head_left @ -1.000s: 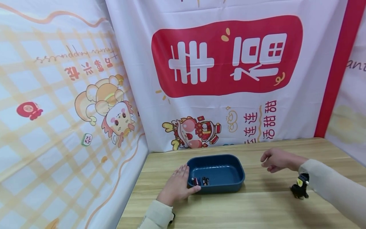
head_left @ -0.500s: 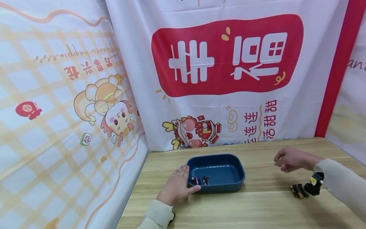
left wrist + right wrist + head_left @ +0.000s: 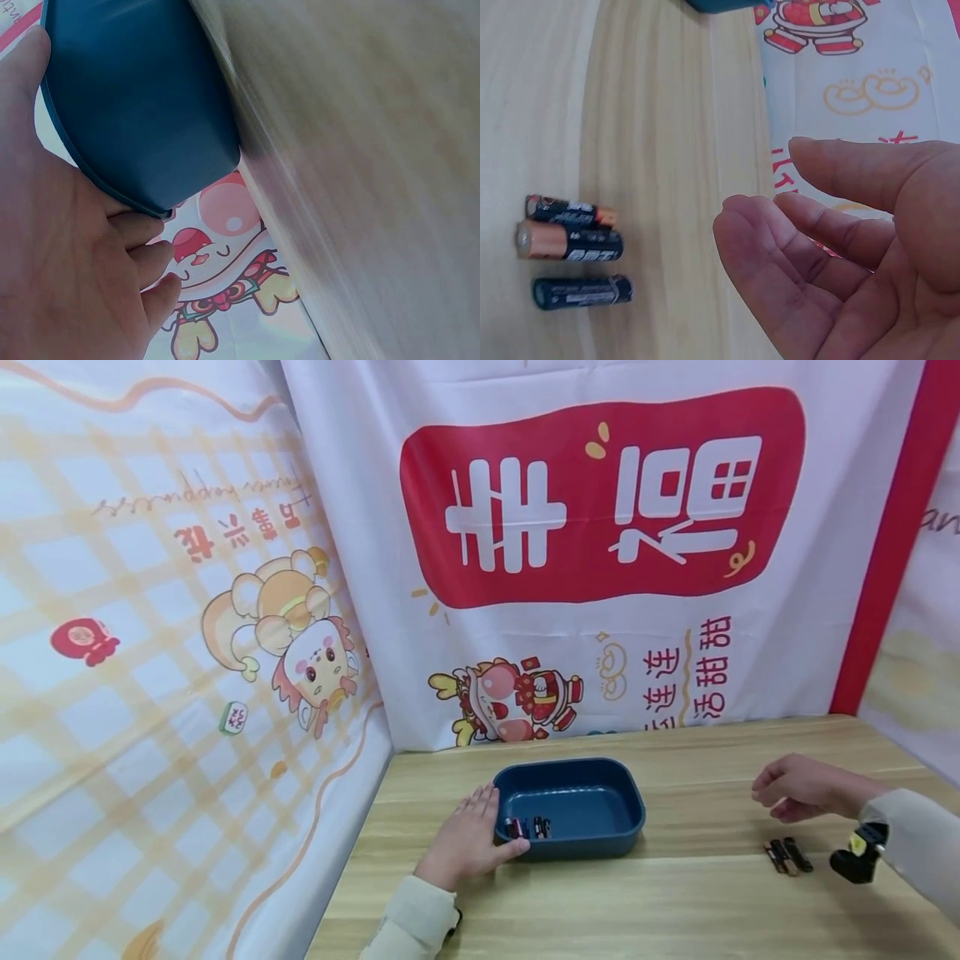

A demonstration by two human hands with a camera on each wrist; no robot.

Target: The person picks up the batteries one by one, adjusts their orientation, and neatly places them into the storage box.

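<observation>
A dark blue bin [image 3: 592, 845] stands on the table. My left hand [image 3: 467, 843] rests against its left end, fingers straight along the wall and thumb at the near corner. Several batteries [image 3: 517, 828] lie inside, at the bin's near left. Off to the right, my right hand [image 3: 813, 789] hovers above the table with loosely bent fingers and holds nothing. Below it three batteries lie side by side: a small black-and-orange battery [image 3: 570, 211], a copper-and-black battery [image 3: 570, 241] and a dark battery [image 3: 583, 292].
The wooden table [image 3: 660, 910] ends at a printed white cloth [image 3: 600, 693] hanging at the back. Another patterned cloth [image 3: 165, 760] hangs along the left side. A black wrist camera [image 3: 858, 853] sits under the right sleeve.
My right hand has moved to the right, away from the bin. The three batteries on the table, hidden behind the wrist camera earlier, now show. My left hand has stayed at the bin.
</observation>
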